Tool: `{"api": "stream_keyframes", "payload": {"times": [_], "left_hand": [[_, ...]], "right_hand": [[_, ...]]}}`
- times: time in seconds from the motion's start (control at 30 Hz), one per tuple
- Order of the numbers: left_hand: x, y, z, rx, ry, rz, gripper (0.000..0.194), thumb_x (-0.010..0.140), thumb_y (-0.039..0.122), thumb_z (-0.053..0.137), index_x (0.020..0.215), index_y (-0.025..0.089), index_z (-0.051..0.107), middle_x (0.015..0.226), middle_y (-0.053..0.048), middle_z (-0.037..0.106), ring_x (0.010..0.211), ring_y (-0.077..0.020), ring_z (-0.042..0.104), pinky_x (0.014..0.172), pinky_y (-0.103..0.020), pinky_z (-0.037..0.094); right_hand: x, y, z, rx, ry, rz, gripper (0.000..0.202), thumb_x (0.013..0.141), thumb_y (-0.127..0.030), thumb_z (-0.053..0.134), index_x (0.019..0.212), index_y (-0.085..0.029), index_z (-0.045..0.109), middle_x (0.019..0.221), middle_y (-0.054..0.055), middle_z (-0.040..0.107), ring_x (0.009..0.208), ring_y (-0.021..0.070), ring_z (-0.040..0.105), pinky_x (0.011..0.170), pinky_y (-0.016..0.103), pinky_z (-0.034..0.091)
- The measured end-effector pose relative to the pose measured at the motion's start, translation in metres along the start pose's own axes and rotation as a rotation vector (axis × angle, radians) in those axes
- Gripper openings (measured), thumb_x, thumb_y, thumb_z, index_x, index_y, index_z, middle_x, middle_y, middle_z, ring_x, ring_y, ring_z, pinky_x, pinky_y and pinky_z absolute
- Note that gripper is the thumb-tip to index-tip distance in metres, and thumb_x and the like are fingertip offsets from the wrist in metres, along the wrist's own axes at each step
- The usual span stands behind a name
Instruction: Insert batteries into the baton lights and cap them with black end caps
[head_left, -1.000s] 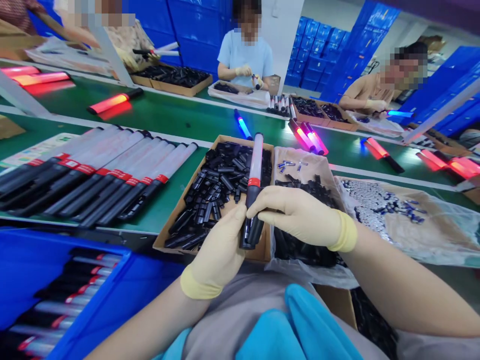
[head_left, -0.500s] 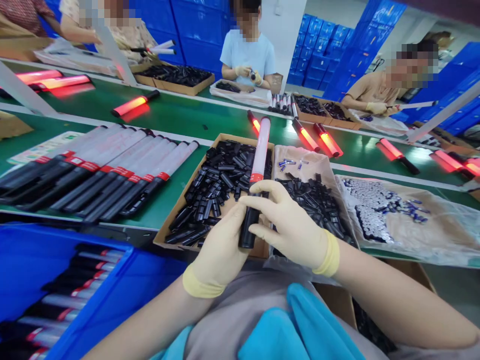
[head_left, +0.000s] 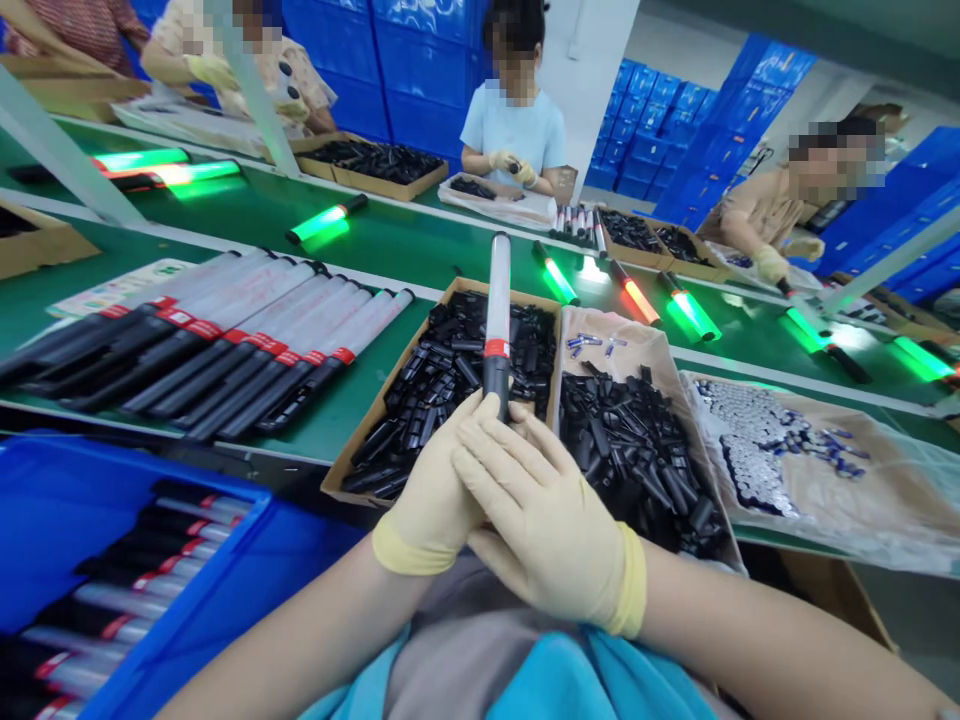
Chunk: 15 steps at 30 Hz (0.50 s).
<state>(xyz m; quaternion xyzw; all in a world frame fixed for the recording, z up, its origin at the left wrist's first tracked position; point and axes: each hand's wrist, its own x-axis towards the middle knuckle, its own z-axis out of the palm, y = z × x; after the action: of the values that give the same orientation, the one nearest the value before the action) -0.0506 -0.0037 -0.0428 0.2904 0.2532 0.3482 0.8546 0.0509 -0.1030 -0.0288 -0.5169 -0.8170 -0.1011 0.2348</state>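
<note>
Both of my gloved hands close around the black handle of a light baton (head_left: 499, 310), which points up and away with its clear tube unlit and a red band at the joint. My left hand (head_left: 442, 480) wraps the handle from the left. Over it from the right lies my right hand (head_left: 536, 510), fingers pressed together across the handle's lower end, which they hide. Just beyond is a cardboard box (head_left: 352, 490) of small black plastic parts. Right of that box stands a lined box of black parts (head_left: 637, 450) with a few batteries at its far end.
Finished-looking batons (head_left: 225, 340) lie in a row at left. A blue crate (head_left: 247, 500) holding more batons sits lower left. Silver batteries (head_left: 750, 450) fill part of a lined tray at right. Lit batons (head_left: 690, 310) lie on the green belt; co-workers sit across it.
My right hand has slid down to the handle's lower end and covers it. The baton stands more upright. Most lit batons on the belt turned from red to green.
</note>
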Motion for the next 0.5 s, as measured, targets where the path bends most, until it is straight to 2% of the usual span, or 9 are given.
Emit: {"api": "stream_keyframes", "payload": {"times": [0.03, 0.1, 0.17, 0.23, 0.27, 0.37, 0.4, 0.5], "left_hand": [[0.002, 0.005, -0.001, -0.007, -0.004, -0.016, 0.017, 0.089, 0.035, 0.068, 0.095, 0.019, 0.070, 0.083, -0.004, 0.067, 0.081, -0.0176, 0.069, 0.076, -0.030, 0.061], [0.005, 0.017, -0.003, -0.036, 0.044, -0.013, 0.016, 0.092, 0.033, 0.065, 0.097, 0.018, 0.068, 0.082, -0.004, 0.066, 0.075, -0.0143, 0.067, 0.073, -0.027, 0.059], [0.006, 0.028, -0.006, -0.047, 0.132, 0.029, 0.014, 0.092, 0.027, 0.064, 0.100, 0.016, 0.068, 0.084, -0.004, 0.067, 0.076, -0.0138, 0.067, 0.076, -0.026, 0.059], [0.005, 0.037, -0.010, -0.020, 0.166, 0.045, 0.015, 0.092, 0.025, 0.063, 0.102, 0.014, 0.069, 0.087, -0.008, 0.071, 0.082, -0.0176, 0.070, 0.080, -0.029, 0.059], [0.005, 0.040, -0.013, 0.004, 0.143, 0.036, 0.017, 0.092, 0.026, 0.063, 0.102, 0.013, 0.070, 0.091, -0.010, 0.073, 0.086, -0.0199, 0.071, 0.082, -0.030, 0.059], [0.006, 0.047, -0.025, 0.032, 0.018, -0.067, 0.026, 0.093, 0.032, 0.061, 0.104, 0.011, 0.074, 0.106, -0.015, 0.075, 0.101, -0.0241, 0.071, 0.088, -0.030, 0.057], [0.007, 0.050, -0.029, 0.021, -0.008, -0.100, 0.029, 0.094, 0.034, 0.060, 0.105, 0.011, 0.075, 0.111, -0.015, 0.074, 0.106, -0.0246, 0.069, 0.092, -0.030, 0.056], [0.012, 0.057, -0.038, -0.018, -0.063, -0.138, 0.036, 0.097, 0.038, 0.055, 0.111, 0.011, 0.075, 0.122, -0.015, 0.072, 0.118, -0.0254, 0.065, 0.102, -0.032, 0.051]], "right_hand": [[0.003, -0.001, 0.000, 0.028, -0.015, -0.047, 0.051, 0.102, -0.034, 0.046, 0.144, -0.005, 0.045, 0.154, 0.014, 0.045, 0.145, 0.0302, 0.034, 0.123, 0.056, 0.022], [0.009, -0.001, -0.001, 0.105, 0.004, -0.154, 0.043, 0.103, -0.034, 0.045, 0.137, -0.008, 0.052, 0.145, 0.011, 0.057, 0.133, 0.0248, 0.048, 0.117, 0.048, 0.035], [0.018, 0.004, -0.002, 0.081, 0.027, -0.213, 0.029, 0.104, -0.027, 0.046, 0.127, -0.015, 0.059, 0.132, 0.005, 0.066, 0.108, 0.0196, 0.061, 0.094, 0.038, 0.051], [0.031, 0.011, 0.000, -0.057, 0.012, -0.205, 0.025, 0.103, -0.019, 0.045, 0.122, -0.019, 0.061, 0.123, 0.004, 0.069, 0.083, 0.0171, 0.060, 0.069, 0.035, 0.050], [0.038, 0.016, 0.004, -0.136, -0.014, -0.204, 0.026, 0.102, -0.016, 0.044, 0.120, -0.021, 0.062, 0.117, 0.003, 0.071, 0.074, 0.0166, 0.058, 0.063, 0.035, 0.047], [0.060, 0.026, 0.018, -0.253, -0.075, -0.300, 0.029, 0.100, -0.012, 0.043, 0.113, -0.027, 0.064, 0.094, 0.001, 0.069, 0.063, 0.0158, 0.053, 0.057, 0.033, 0.044], [0.067, 0.027, 0.023, -0.266, -0.077, -0.320, 0.030, 0.099, -0.012, 0.044, 0.113, -0.028, 0.064, 0.093, 0.001, 0.068, 0.064, 0.0159, 0.054, 0.058, 0.033, 0.045], [0.082, 0.034, 0.033, -0.250, -0.088, -0.334, 0.030, 0.098, -0.010, 0.043, 0.115, -0.023, 0.063, 0.111, 0.008, 0.067, 0.077, 0.0181, 0.060, 0.069, 0.036, 0.053]]}}
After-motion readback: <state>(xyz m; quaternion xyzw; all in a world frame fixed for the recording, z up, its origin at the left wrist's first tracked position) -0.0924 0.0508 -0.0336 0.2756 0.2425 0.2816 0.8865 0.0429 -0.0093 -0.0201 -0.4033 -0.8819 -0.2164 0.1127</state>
